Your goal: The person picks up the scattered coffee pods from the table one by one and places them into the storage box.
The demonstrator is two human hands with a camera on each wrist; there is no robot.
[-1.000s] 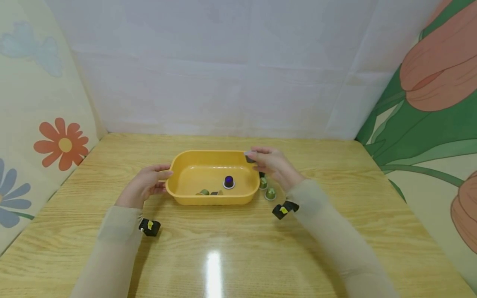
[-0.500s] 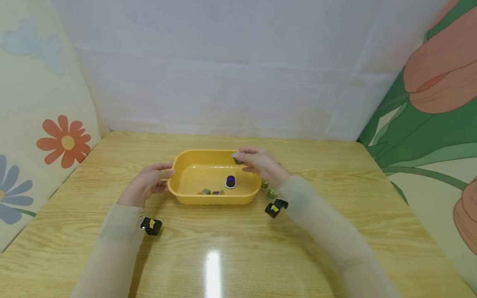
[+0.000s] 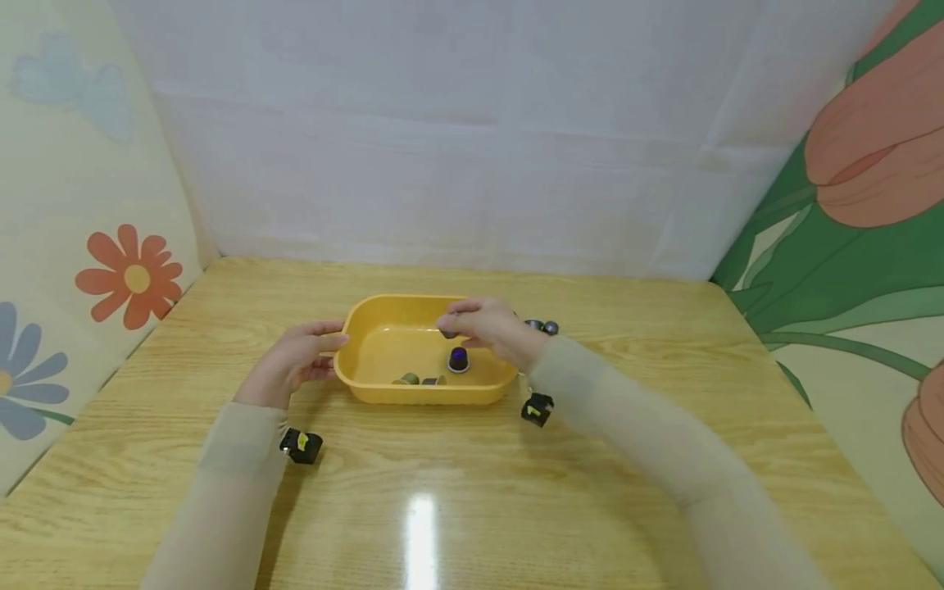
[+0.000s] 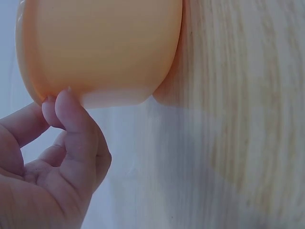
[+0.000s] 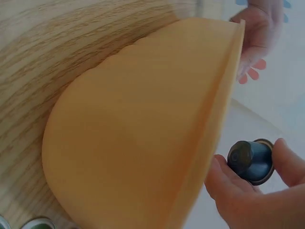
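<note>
At its left end, the yellow plastic basin is held by my left hand, with thumb and fingers pinching the rim in the left wrist view. My right hand is over the basin's right half and pinches a dark blue coffee capsule between thumb and fingers. On the basin floor below stands a dark purple capsule with a pale rim. Near the front wall lie a green capsule and a dark capsule, partly hidden by the rim.
Dark capsules sit on the wooden table behind the right wrist. At the right wrist view's lower left corner, capsule rims show beside the basin. A white cloth wall closes off the back.
My right hand has moved left over the basin with the capsule. Its forearm now covers the green capsules beside the basin, and dark capsules behind it have come into view. The left hand keeps its hold.
</note>
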